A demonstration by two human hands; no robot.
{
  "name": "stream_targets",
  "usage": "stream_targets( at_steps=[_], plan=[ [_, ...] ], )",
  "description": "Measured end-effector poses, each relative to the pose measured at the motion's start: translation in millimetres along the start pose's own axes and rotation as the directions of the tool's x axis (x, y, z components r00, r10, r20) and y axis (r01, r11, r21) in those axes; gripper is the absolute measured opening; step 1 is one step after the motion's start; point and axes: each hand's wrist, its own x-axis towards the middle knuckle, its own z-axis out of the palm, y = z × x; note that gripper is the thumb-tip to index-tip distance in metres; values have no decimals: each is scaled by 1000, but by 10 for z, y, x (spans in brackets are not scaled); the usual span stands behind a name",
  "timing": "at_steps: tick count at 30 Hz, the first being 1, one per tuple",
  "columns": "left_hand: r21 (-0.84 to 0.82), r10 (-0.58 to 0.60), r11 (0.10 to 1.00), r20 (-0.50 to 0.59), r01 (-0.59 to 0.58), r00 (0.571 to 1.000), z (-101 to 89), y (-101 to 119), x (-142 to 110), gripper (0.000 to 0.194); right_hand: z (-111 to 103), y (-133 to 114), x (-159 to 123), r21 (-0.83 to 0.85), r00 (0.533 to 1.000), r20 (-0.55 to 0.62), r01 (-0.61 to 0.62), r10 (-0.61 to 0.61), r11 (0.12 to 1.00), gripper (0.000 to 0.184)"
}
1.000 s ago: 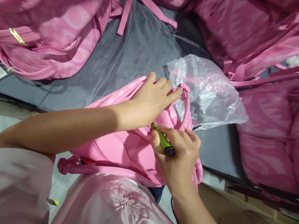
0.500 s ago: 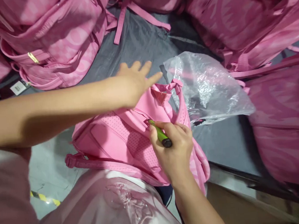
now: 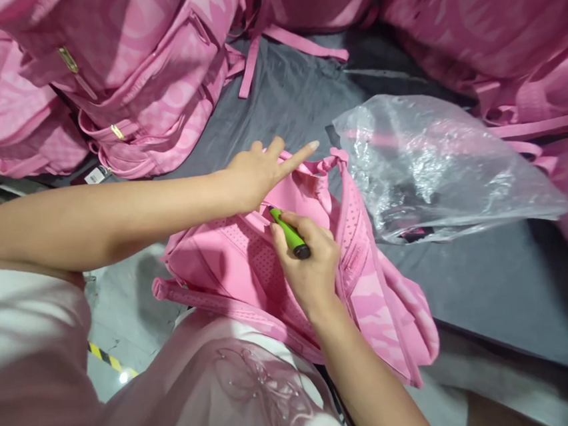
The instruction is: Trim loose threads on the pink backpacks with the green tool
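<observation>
My left hand [image 3: 255,179]: fingers spread wide, laid over the upper part of the pink bag [image 3: 373,305]; I see no grip, though the undersides are hidden.
My right hand [image 3: 315,277]: fingers closed round the green tool [image 3: 290,234], its dark end towards me, its tip at the bag's fabric.
Pink bag's place: in front of my body at the near edge of the worktop [image 3: 477,291], beside the clear plastic bag [image 3: 427,186].
Pink bag's feel: probably light, soft and floppy, apt to fold; I'd take it by a padded edge or strap.
Green tool's feel: looks stiff, slim and smooth; best held round its barrel.
Hard to make out: the tool's very tip, the fabric under my left palm, and a dark patch by the plastic.
Cut off: several of the other pink bags [image 3: 144,72], at the picture's edges.
</observation>
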Motion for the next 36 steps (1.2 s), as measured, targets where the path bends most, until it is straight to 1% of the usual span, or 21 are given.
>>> stream_targets(
  at_steps=[3,5,8,11,15,20,23,25,27,30,31,34,36],
  plan=[
    [13,67,998,-5,-67,998,10,-63,6,112,-58,-1,20,16,999,23,-30,30,999,12],
    [13,112,994,-13,-111,994,19,-111,12,106,-98,0,35,47,997,58,-58,56,997,11],
    [-7,130,991,1,-130,991,17,-158,27,103,-143,18,56,89,991,113,-82,72,993,12],
    [-45,131,991,24,-129,991,-10,-172,36,102,-157,28,65,65,991,119,-67,59,996,13],
    [-94,126,988,43,-122,991,-37,-174,38,104,-109,-11,72,-18,997,69,-17,19,1000,13],
    [-120,134,985,50,-128,990,-21,-185,63,103,16,-68,115,-4,999,48,7,-7,1000,10],
    [-132,138,983,71,-128,988,-15,-197,97,107,55,-80,130,-84,999,33,20,-18,996,10],
    [-137,149,981,91,-136,985,-18,-206,120,110,61,-89,136,-93,1000,18,24,-23,995,10],
    [-146,157,979,104,-141,982,-24,-214,140,113,58,-104,143,-88,999,23,31,-29,996,9],
    [-164,163,976,117,-143,980,-33,-223,158,116,50,-126,155,-163,999,41,24,-18,986,8],
    [-166,164,976,125,-142,979,-36,-225,162,117,49,-131,159,-167,999,42,20,-13,986,8],
    [-171,160,976,152,-134,975,-45,-229,174,118,55,-140,171,-104,998,57,22,-16,994,9],
    [-178,164,975,159,-135,973,-52,-232,179,118,61,-145,179,-120,998,53,32,-26,992,8]
  ],
)
